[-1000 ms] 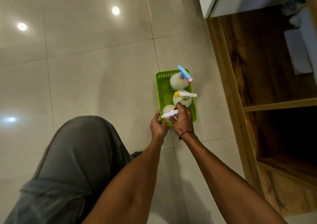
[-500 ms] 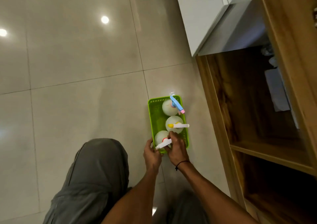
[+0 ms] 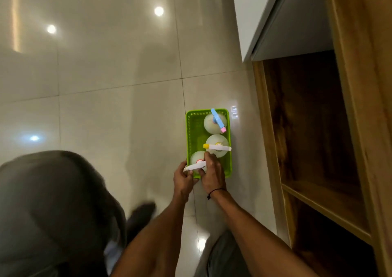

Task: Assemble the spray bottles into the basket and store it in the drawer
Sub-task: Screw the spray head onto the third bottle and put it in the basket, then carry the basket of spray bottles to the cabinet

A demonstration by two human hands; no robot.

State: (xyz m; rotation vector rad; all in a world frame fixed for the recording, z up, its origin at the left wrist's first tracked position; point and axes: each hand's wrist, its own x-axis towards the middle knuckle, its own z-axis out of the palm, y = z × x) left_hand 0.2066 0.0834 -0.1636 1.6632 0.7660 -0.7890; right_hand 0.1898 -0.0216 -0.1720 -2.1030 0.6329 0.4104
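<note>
Grip: right hand (image 3: 212, 176) curled on nearest white round spray bottle (image 3: 196, 160), left hand (image 3: 183, 179) pinching its nozzle | Place: bottle inside green plastic basket (image 3: 191, 128), near end | Risk: bottle may be tipped if basket is lifted unevenly.

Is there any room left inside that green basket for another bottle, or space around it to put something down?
Inside the green basket, the bare strip runs along its left wall, beside the blue-topped bottle and yellow-topped bottle. The near end is crowded by both hands. Open floor tiles lie left.
</note>
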